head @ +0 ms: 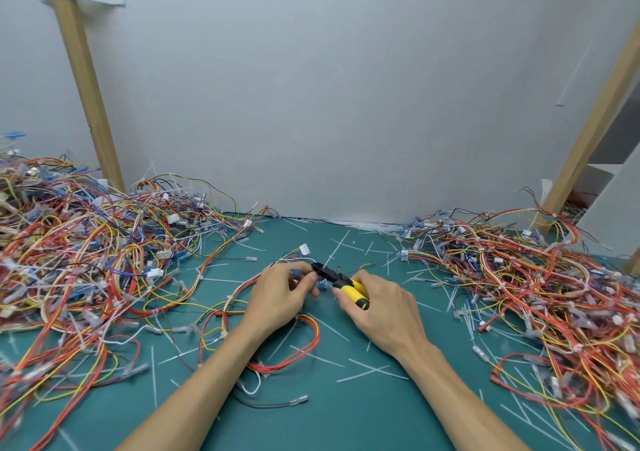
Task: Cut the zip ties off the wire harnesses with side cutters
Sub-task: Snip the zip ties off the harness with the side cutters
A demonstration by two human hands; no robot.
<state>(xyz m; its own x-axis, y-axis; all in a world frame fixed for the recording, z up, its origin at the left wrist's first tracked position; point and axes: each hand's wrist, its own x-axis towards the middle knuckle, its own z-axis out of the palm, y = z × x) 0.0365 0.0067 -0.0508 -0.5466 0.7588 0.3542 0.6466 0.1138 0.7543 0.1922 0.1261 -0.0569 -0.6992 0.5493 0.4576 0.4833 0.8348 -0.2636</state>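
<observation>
Yellow-handled side cutters (pixel 341 279), clamped in the grip of the right hand (pixel 381 307), reach the wire harness (pixel 304 249) pinched by the left hand (pixel 277 294); the next move likely needs the blades seated round one tie.

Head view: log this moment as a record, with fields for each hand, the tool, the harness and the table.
left hand: pinches wires of one wire harness
right hand: grips the side cutters by the yellow handles
cutter head: black, points at the left fingers
left pile: tangled harnesses
right pile: tangled harnesses
green mat: strewn with cut zip ties
</observation>
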